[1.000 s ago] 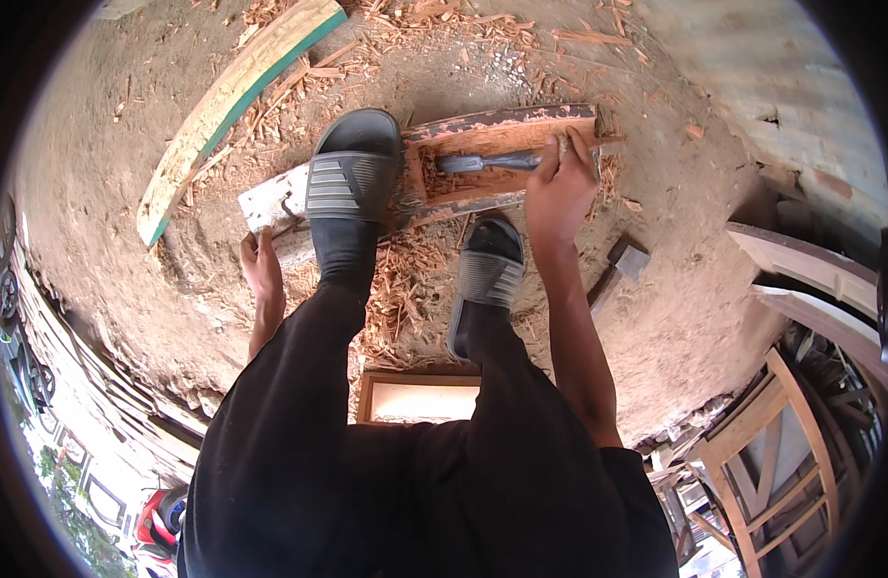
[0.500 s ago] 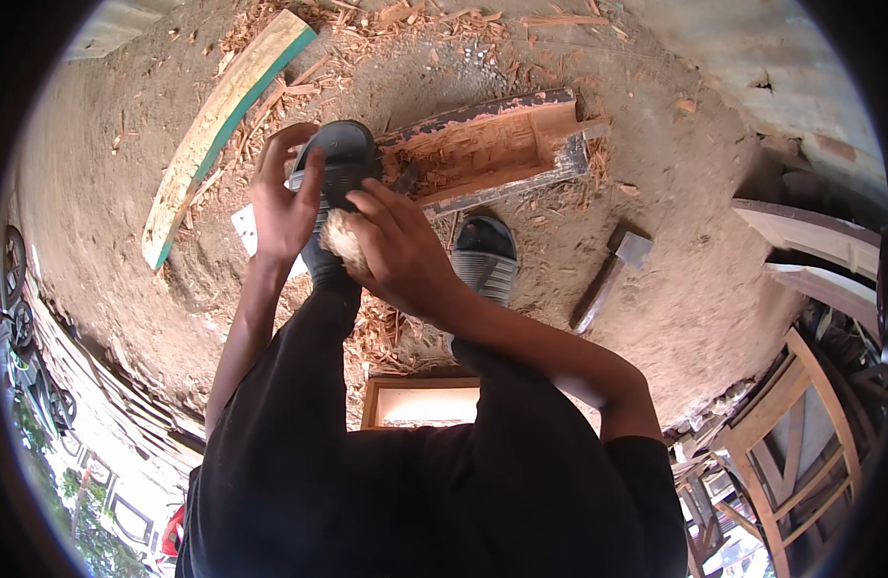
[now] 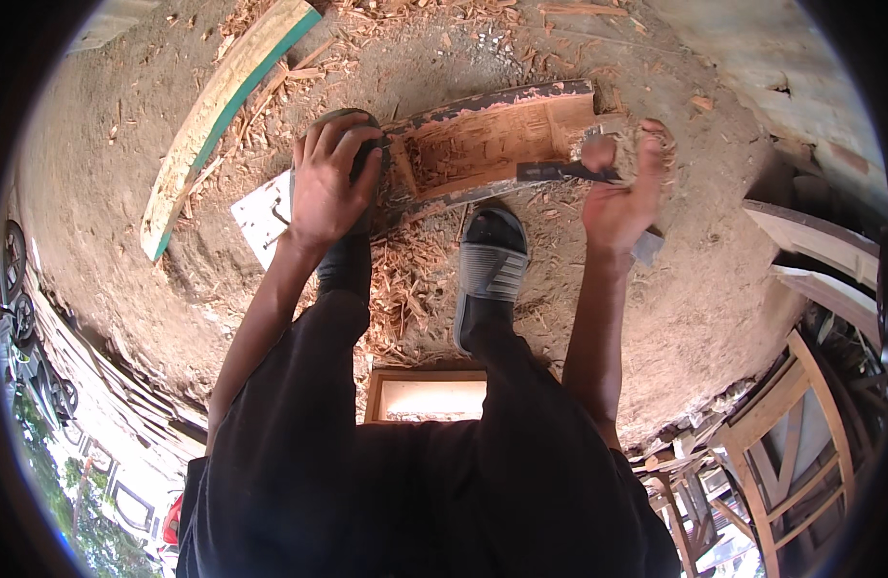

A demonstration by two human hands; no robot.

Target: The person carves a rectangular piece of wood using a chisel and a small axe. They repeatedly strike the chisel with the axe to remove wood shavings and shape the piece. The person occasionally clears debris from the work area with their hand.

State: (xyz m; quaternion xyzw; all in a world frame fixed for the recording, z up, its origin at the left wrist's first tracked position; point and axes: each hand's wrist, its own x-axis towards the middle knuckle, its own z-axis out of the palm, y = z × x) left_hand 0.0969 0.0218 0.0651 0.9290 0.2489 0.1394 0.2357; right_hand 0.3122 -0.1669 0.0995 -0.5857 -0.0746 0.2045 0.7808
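Right hand [image 3: 619,197] clamped on chisel [image 3: 548,171], over near edge of hollowed block [image 3: 492,143], toward right corner. Left hand [image 3: 330,188] draped over sandal [image 3: 365,162], fingers apart. Best: firm grip, blade aimed clear of sandal.

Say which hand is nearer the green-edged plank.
The left hand: it's over a sandal, right of the plank. The right hand is farther right, at the right end of the hollowed wood.

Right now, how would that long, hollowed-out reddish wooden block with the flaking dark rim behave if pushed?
The block would probably stay stiff: its walls look like solid wood. It may resist sliding, because the black-socked left foot appears planted on it. Its rim, patchy and flaking, could shed bits.
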